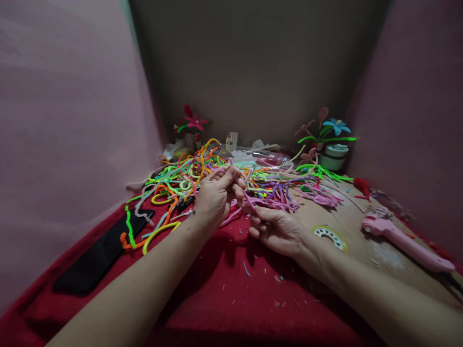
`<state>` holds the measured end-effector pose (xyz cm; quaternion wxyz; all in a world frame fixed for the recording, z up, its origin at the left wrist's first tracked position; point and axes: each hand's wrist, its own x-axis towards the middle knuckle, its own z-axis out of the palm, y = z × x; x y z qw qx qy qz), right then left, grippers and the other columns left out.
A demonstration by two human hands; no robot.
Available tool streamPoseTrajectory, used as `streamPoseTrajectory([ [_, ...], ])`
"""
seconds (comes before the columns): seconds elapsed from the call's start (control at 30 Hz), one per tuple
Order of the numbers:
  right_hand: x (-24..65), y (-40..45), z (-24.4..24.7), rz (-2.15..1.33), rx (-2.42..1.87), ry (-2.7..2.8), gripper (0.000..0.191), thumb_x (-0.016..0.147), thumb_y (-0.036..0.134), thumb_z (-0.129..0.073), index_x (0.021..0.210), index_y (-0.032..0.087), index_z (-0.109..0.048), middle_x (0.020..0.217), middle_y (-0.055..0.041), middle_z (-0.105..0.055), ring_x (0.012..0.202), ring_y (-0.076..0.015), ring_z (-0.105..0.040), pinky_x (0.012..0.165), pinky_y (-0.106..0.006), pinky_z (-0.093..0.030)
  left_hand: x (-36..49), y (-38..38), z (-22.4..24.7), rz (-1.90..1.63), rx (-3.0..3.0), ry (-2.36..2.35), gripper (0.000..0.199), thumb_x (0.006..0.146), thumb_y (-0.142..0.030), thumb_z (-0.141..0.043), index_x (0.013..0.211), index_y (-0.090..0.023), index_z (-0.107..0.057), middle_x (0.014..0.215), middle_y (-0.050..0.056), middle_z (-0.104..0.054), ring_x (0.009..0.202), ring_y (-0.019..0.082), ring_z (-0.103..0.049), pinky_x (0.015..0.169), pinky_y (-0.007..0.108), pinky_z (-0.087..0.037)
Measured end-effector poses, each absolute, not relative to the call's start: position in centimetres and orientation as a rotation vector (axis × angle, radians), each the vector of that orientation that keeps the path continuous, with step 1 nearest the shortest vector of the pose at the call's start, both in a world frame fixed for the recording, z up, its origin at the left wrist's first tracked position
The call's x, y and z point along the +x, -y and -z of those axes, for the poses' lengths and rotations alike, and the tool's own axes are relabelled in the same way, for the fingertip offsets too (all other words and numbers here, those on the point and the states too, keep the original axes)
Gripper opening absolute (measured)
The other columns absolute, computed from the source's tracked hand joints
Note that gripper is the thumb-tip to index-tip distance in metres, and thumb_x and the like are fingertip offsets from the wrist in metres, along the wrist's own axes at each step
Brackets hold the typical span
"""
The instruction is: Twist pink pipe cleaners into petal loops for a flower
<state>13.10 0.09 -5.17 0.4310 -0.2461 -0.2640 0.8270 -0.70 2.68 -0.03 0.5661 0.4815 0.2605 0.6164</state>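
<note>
My left hand [224, 189] pinches a pink-purple pipe cleaner [249, 198] above the red cloth. The lower end of that same stem runs down to my right hand [272, 229], whose thumb and finger close on it. Both hands are close together, with the pipe cleaner stretched between them. Just behind them spreads a tangled heap of pipe cleaners [202, 166] in orange, yellow, green, purple and pink. Part of the held stem is hidden by the left fingers.
A black phone-like slab [97, 255] lies at left. On the right, a tape roll [330, 237] and a pink glue gun-like tool [405, 241] rest on a tan board [356, 260]. Pipe-cleaner flowers [195, 120] and a blue flower [337, 126] stand at the back. Scraps litter the red cloth [224, 299].
</note>
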Motion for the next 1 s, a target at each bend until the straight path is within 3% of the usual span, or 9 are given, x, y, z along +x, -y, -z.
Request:
streamPoseTrajectory([
  [0.3,13.0,0.0,5.1,-1.999,-0.772,0.773,0.007,0.069,0.016,-0.063,0.069,0.009,-0.063,0.05,0.0017,-0.046,0.042,-0.0046,-0.031,0.041,-0.02,-0.028,-0.5,-2.5,-0.2,-1.601,1.221,-0.724,0.015,0.076,-0.026,-0.061,0.069,-0.013,-0.057,0.055,0.0,-0.063,0.028,0.003,-0.04,0.029,0.016,-0.024],
  [0.4,13.2,-0.3,5.1,-1.917,-0.78,0.746,0.01,0.072,0.019,-0.063,0.07,0.01,-0.063,0.05,0.0019,-0.047,0.041,-0.0043,-0.03,0.039,-0.019,-0.026,-0.8,-2.7,-0.2,-1.495,1.229,-0.695,0.018,0.073,-0.031,-0.065,0.077,-0.014,-0.06,0.062,0.001,-0.064,0.031,0.003,-0.041,0.03,0.016,-0.026],
  [0.5,13.4,-0.6,5.1,-1.864,-0.744,0.704,0.007,0.071,0.018,-0.065,0.072,0.013,-0.061,0.059,0.0012,-0.053,0.043,-0.0036,-0.034,0.038,-0.018,-0.026,-0.8,-2.6,0.2,-1.161,1.272,-0.688,0.023,0.068,-0.029,-0.07,0.084,-0.014,-0.063,0.061,0.0,-0.061,0.039,0.005,-0.047,0.037,0.017,-0.034],
  [0.57,13.4,-0.7,5.0,-1.869,-0.705,0.705,0.007,0.07,0.017,-0.066,0.073,0.014,-0.061,0.06,0.002,-0.053,0.043,-0.0037,-0.035,0.038,-0.018,-0.027,-0.6,-2.4,0.4,-1.018,1.338,-0.758,0.017,0.067,-0.025,-0.071,0.075,-0.012,-0.065,0.055,0.0,-0.059,0.043,0.007,-0.05,0.041,0.018,-0.036],
  [0.67,13.4,-0.7,4.9,-1.887,-0.683,0.713,0.007,0.074,0.02,-0.063,0.07,0.014,-0.061,0.054,0.0025,-0.05,0.043,-0.005,-0.036,0.04,-0.019,-0.031,-0.4,-2.3,0.7,-1.025,1.371,-0.892,0.017,0.069,-0.024,-0.068,0.061,-0.01,-0.062,0.048,0.001,-0.056,0.039,0.006,-0.046,0.038,0.017,-0.03],
  [0.83,13.7,-0.6,4.7,-1.86,-0.651,0.812,0.011,0.073,0.022,-0.064,0.077,0.011,-0.065,0.062,-0.0008,-0.056,0.049,-0.0071,-0.045,0.046,-0.022,-0.039,-1.1,-3.2,0.9,-1.104,1.226,-0.863,0.014,0.067,-0.023,-0.07,0.065,-0.011,-0.063,0.045,-0.002,-0.051,0.037,0.004,-0.041,0.036,0.015,-0.027],
  [1.0,13.5,-0.3,4.8,-1.686,-0.733,1.099,0.02,0.073,0.032,-0.066,0.077,0.012,-0.065,0.061,0.0008,-0.055,0.045,-0.0063,-0.044,0.043,-0.022,-0.036,-1.0,-3.1,0.8,-1.038,1.211,-0.921,0.016,0.069,-0.023,-0.068,0.061,-0.012,-0.061,0.041,-0.002,-0.05,0.031,0.004,-0.039,0.033,0.016,-0.025],
])
